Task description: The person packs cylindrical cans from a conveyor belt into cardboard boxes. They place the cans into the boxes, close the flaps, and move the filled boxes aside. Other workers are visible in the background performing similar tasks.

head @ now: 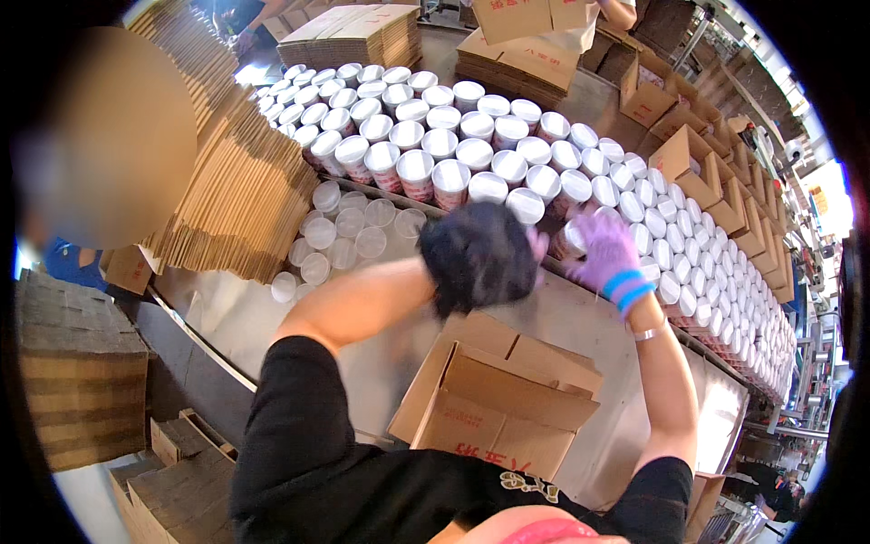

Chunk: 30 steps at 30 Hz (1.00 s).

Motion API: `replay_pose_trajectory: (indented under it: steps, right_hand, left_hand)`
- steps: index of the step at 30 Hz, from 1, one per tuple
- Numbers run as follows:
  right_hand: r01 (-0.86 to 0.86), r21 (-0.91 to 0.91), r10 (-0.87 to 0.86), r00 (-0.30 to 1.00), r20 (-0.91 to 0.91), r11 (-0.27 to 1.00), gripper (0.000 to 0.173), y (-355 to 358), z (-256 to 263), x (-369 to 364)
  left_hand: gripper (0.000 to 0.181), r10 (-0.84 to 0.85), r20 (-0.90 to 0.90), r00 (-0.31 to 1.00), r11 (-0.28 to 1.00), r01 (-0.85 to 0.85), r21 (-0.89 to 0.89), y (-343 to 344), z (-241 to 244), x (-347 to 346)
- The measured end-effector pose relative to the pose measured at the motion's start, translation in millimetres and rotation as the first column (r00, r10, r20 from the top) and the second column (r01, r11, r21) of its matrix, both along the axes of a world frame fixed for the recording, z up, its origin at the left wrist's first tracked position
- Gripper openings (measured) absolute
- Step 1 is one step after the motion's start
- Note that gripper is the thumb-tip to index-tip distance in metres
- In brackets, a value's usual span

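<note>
My right hand point(605, 251), in a purple glove with a blue band at the wrist, reaches over the near edge of the can rows. Its blurred fingers are beside a printed can with a clear lid point(573, 238); whether they grip it is unclear. A dark, blurred cover point(476, 258) hides most of my left hand point(537, 246), and only purple-gloved fingertips show past it near the cans. What they hold is hidden. Below both hands, close to my body, stands an open cardboard carton point(506, 415) with its flaps spread.
Rows of lidded cans point(438, 143) curve across the worktable point(353, 306). Loose clear plastic lids point(350, 223) lie left, by stacked flat cartons point(238, 190). Open cartons point(686, 163) line the far right. Across the table, a person point(615, 12) handles cardboard above another carton stack point(516, 68).
</note>
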State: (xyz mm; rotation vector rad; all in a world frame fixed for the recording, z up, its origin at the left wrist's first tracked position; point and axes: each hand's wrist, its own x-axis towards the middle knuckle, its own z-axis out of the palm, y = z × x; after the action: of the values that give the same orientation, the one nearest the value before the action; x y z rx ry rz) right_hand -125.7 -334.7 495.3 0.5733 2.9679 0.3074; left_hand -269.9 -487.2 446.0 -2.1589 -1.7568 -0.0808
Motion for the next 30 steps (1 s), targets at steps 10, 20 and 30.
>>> replay_pose_trajectory:
  steps: [10,20,30]
  right_hand:
    - [0.365,0.030,-0.359,0.924,-0.130,0.930,0.095,22,-53,22]
    - [-0.032,0.155,0.106,0.862,-0.496,0.987,0.082,17,-57,52]
    - [0.223,-0.876,0.071,0.958,0.278,0.427,0.049,-78,29,42]
  left_hand:
    - [0.064,0.201,0.218,0.955,0.966,-0.230,0.116,57,-35,-15]
    - [0.045,0.106,0.392,0.914,0.949,-0.211,0.236,-12,20,66]
    - [0.048,0.190,0.637,0.747,0.933,0.065,-0.354,-39,57,16]
